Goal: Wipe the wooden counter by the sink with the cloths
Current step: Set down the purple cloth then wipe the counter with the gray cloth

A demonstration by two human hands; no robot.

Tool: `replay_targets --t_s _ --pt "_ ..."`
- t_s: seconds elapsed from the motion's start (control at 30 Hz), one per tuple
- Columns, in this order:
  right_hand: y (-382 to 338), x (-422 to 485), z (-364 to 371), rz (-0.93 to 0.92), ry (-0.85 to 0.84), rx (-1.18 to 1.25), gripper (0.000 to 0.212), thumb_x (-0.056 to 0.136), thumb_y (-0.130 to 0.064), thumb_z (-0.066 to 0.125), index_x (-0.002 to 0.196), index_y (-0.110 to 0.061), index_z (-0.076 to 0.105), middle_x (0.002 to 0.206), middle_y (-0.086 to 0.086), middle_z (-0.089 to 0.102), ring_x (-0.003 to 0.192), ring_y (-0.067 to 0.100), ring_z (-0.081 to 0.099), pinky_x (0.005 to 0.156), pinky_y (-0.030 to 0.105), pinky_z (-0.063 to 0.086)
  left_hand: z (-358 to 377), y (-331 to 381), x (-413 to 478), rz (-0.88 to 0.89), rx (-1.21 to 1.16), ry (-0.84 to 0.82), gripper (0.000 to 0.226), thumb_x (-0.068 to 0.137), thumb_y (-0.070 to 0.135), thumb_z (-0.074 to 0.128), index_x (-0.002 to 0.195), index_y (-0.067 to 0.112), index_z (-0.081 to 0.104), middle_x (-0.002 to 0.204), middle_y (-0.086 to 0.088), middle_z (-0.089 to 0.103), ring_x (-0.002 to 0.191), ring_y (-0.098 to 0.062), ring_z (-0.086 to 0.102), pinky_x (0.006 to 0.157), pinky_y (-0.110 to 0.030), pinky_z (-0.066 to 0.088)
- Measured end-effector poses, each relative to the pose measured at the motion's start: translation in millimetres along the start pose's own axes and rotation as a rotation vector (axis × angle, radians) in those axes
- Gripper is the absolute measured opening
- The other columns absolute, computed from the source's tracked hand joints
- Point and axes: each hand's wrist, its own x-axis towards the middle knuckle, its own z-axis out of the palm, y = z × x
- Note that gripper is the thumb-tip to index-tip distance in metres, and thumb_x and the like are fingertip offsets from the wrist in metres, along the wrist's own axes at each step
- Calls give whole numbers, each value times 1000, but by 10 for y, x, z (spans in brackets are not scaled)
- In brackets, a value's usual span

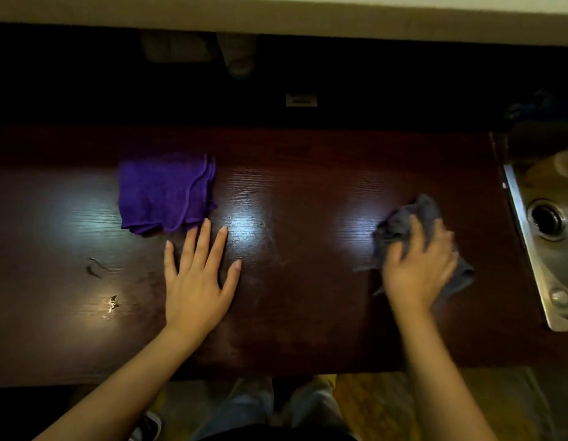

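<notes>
Head view, grey cloth under right hand

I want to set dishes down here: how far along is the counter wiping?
Done: nothing clearly; the middle of the wooden counter shows faint smears. In hand: the right hand holds the grey cloth on the wood beside the sink. Left: scraps lie at the left end, and the purple cloth lies idle by the flat left hand.

The table is dark reddish-brown with fine horizontal grain. At nine o'clock lies a deep purple cloth; at three o'clock a slate-grey cloth and a silver steel sink.
</notes>
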Motion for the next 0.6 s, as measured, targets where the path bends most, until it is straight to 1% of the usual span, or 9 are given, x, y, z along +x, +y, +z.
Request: replay_targets --t_s 0.13,0.2,0.3,0.37,0.4,0.43,0.5,0.57,0.6 --pt "-575 -831 163 -237 -153 -9 61 77 -36 44 137 -23 44 151 15 33 141 36 25 114 53 17 4 -10 6 6 4 4 61 90 53 25 144 27 22 155 -5 23 143 -23 20 116 -54 9" --pt "-762 -1202 213 -385 -219 -14 61 79 -40 46 139 -26 40 151 12 33 141 36 25 115 52 16 0 -2 5 6 -7 2 60 89 52 25 144 26 24 155 -6 25 143 -24 21 115 -54 9" --pt "-779 -1393 166 -547 -329 38 65 87 -50 40 146 -32 22 157 6 20 145 30 10 115 48 8 -26 -14 7 -4 -89 7 61 88 52 22 143 25 28 155 -5 25 143 -21 19 116 -52 5" --pt "-678 -1293 47 -554 -410 197 66 90 -55 33 146 -37 4 159 0 10 147 20 0 118 41 4 -85 -34 28 -18 -176 -7 63 87 52 26 142 23 31 154 -5 25 144 -21 17 117 -50 3" --pt "-626 -1224 -14 -528 -432 276 64 91 -54 32 146 -37 3 159 -2 11 147 17 2 119 37 6 -125 -24 38 -12 -211 -22 63 86 51 30 141 21 33 154 -7 27 143 -23 18 117 -50 3" --pt "-574 -1147 -65 -496 -408 290 63 93 -50 34 147 -34 7 158 -1 16 146 16 7 117 35 9 -169 16 36 10 -247 -33 64 84 48 35 141 19 35 151 -10 32 142 -25 22 117 -49 6" --pt "-505 -1002 -130 -451 -317 156 60 93 -42 42 146 -26 19 152 2 29 142 20 18 113 37 17 -248 197 -2 78 -366 -51 63 83 43 46 140 17 36 142 -14 45 136 -28 36 113 -43 21" --pt "-527 -943 -164 -417 -323 87 58 93 -36 46 145 -21 25 142 3 38 132 22 29 108 39 25 -293 450 -47 90 -512 -110 65 84 35 58 142 20 32 135 -12 53 127 -27 46 102 -33 34" --pt "-555 -949 -169 -425 -335 91 56 93 -33 48 144 -20 28 137 3 41 126 23 33 104 39 28 -294 565 -63 63 -573 -139 69 83 30 63 142 22 29 134 -10 54 126 -25 47 97 -30 36"
